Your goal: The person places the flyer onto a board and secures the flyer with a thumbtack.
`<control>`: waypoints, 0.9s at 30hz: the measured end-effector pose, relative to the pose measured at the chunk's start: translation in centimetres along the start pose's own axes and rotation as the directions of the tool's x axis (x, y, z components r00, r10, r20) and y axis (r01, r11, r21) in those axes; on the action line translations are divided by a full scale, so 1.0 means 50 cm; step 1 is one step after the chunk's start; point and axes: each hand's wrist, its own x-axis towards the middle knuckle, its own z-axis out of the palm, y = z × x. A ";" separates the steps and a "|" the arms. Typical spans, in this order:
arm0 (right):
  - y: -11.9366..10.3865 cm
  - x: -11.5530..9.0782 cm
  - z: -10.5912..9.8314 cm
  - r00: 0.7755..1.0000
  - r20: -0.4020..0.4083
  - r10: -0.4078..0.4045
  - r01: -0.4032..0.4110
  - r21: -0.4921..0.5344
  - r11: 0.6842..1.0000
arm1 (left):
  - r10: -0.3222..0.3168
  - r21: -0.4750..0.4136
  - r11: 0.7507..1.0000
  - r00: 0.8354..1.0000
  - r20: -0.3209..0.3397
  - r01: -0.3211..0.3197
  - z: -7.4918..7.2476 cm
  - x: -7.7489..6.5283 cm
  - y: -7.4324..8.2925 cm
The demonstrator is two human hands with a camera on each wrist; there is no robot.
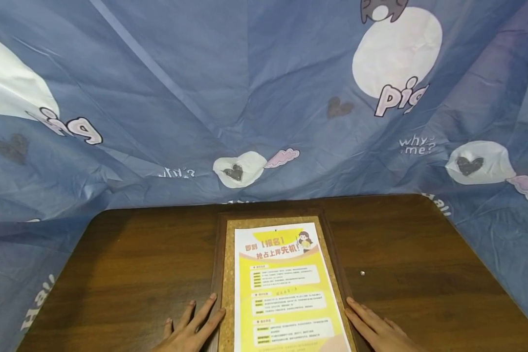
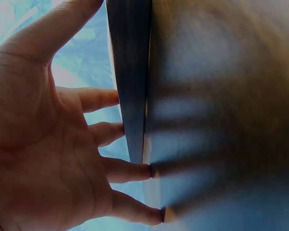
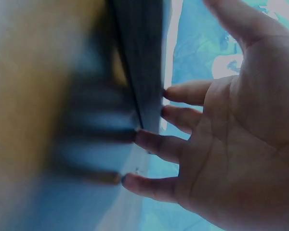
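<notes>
A framed cork board (image 1: pixel 229 283) lies on the brown wooden table, its long sides running away from me. On it is a yellow and white printed poster (image 1: pixel 286 288), with a small dark spot at its top edge. My left hand (image 1: pixel 191 330) is at the board's left side, fingers spread and fairly straight. In the left wrist view, fingertips of the left hand (image 2: pixel 62 144) meet the frame's edge (image 2: pixel 129 72) and the tabletop. Mirroring it, my right hand (image 1: pixel 376 327) touches the right side with extended fingers; the right wrist view shows the right hand (image 3: pixel 231 130) against the frame (image 3: pixel 142 53).
A small white object (image 1: pixel 363 273) lies on the wooden table (image 1: pixel 405 244), right of the board. Behind the table and along its sides hangs a blue printed cloth (image 1: pixel 202 88) with white shapes, hearts and lettering.
</notes>
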 end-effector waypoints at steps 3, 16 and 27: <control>0.014 0.006 -0.019 0.996 0.019 -0.088 0.087 0.030 0.996 | 0.001 -0.017 1.000 1.000 0.005 -0.001 0.000 0.000 0.000; 0.008 0.068 -0.105 0.990 -0.105 0.091 -0.087 0.038 0.995 | -0.004 0.011 1.000 0.999 -0.050 0.004 0.008 0.000 0.004; 0.054 0.106 -0.113 0.953 -0.287 0.099 -0.091 0.042 0.995 | -0.007 0.008 1.000 0.998 -0.059 0.007 0.012 0.000 0.000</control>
